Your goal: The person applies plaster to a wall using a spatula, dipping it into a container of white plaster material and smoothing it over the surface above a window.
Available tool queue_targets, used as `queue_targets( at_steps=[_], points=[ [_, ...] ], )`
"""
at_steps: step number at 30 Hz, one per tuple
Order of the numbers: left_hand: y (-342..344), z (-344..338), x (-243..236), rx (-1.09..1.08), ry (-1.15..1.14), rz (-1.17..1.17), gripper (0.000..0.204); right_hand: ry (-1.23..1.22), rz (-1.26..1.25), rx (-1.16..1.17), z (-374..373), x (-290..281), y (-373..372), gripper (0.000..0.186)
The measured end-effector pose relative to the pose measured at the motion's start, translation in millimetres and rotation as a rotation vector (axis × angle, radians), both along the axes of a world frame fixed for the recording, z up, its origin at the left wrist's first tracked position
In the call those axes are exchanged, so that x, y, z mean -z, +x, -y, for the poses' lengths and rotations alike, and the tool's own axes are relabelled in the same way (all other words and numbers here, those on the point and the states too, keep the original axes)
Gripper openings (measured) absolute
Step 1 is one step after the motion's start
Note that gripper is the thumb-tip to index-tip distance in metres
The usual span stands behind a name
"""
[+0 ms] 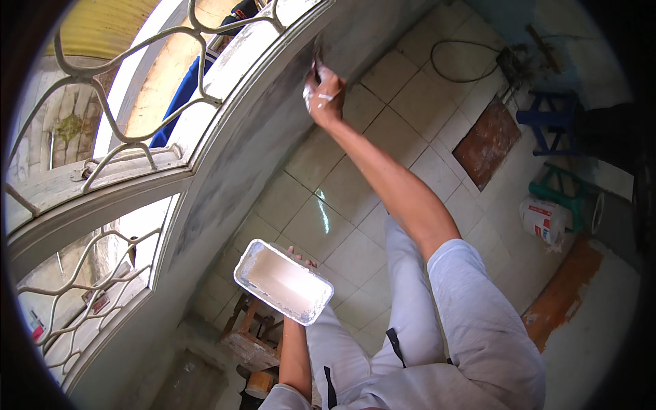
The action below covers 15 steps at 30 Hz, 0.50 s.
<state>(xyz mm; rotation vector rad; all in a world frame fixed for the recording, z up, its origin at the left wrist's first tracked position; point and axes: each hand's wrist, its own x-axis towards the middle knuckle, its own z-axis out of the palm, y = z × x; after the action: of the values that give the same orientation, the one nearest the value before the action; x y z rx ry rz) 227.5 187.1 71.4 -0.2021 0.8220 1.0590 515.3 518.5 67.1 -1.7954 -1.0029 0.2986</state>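
At the far left a curved window grille [102,109] of pale painted metal scrolls filled the arched opening, its bars thin, looping and chipped. Just right of it ran the arched reveal [232,171], a broad band of grey, patchy wall with a dull, powdery look. Lower down, the left hand [301,256] was cupped beneath a rectangular metal tray [283,281], only its fingertips showing past the far rim; the tray sat tilted, its walls crusted and its inside coated in smooth white paste. Below it stood a rough wooden stool [249,338], spattered and worn. Higher up, the right hand [323,92], smeared white, was clenched on a small dark tool [317,61] pressed to the reveal; whether brush or blade could not be told. Working that curve well probably called for short strokes following the arc, light even pressure, and the tray held level and close. Further right lay glossy pale floor tiles [410,102], a white sack [544,220] and a blue stool [550,119]
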Motion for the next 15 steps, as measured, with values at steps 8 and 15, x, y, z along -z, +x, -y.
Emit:
queue_targets(
  at_steps=[8,15],
  points=[
    [16.9,-10.1,-1.4,0.078,0.037,-0.137,0.067,0.034,-0.100,-0.414,100.2,36.6,-9.4,0.017],
    [26.2,-13.3,-10.3,0.076,0.068,-0.138,0.064,-0.067,-0.167,0.180,-27.4,6.8,151.8,0.022]
  ],
)
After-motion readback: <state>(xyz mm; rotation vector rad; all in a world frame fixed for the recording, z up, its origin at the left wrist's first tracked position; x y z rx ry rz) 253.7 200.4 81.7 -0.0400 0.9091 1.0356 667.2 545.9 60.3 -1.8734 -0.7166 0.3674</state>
